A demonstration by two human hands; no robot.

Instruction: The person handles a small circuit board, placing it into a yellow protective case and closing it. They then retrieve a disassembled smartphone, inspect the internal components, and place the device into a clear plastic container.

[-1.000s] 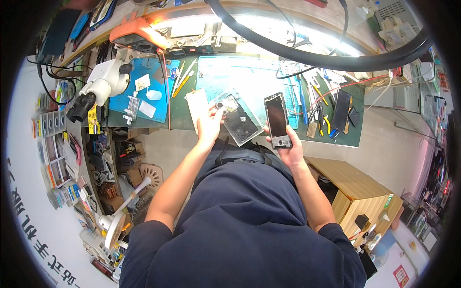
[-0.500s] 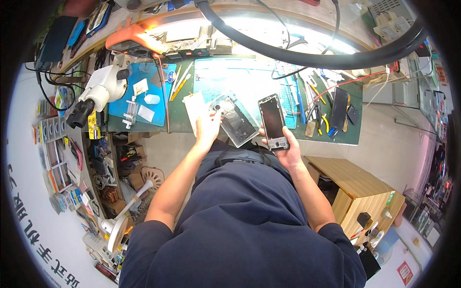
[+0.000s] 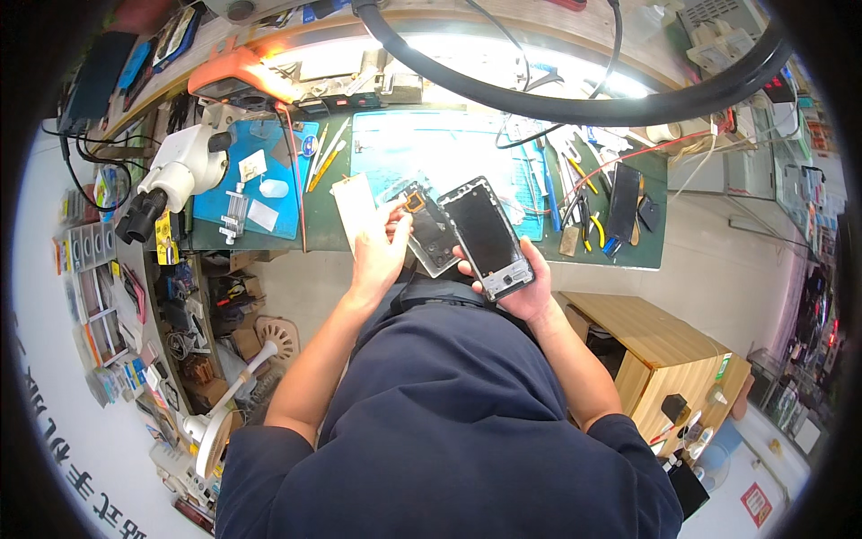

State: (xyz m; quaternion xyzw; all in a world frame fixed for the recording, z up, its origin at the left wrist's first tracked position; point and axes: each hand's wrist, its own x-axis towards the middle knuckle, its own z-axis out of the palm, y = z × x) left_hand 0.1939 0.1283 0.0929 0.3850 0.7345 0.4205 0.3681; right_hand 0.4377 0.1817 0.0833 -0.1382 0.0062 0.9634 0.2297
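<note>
My left hand [image 3: 381, 256] pinches a small phone part [image 3: 415, 201] with an orange-gold, frame-like face; its exact kind is not clear. Under and beside it, a dark phone housing with clear edges [image 3: 435, 244] lies slanted at the bench's near edge, partly covered by my fingers. My right hand [image 3: 528, 286] wraps the lower end of an opened phone frame [image 3: 489, 235], tilted, its black inner face up and a silvery strip at the bottom. The phone frame overlaps the housing's right side. A cream flat slab [image 3: 353, 205] lies left of the housing, partly behind my left hand.
A pale blue work mat [image 3: 377, 139] spreads under bright light. Pliers [image 3: 597, 232], tweezers and a dark phone [image 3: 623, 199] lie to the right. A microscope [image 3: 184, 171] stands left by a blue mat [image 3: 211, 205]. A thick black hose [image 3: 575, 110] arches over the bench.
The small part in my left hand now shows its orange-gold face instead of dark round lenses. My right hand has brought the phone frame left and tilted it, over the housing's edge.
</note>
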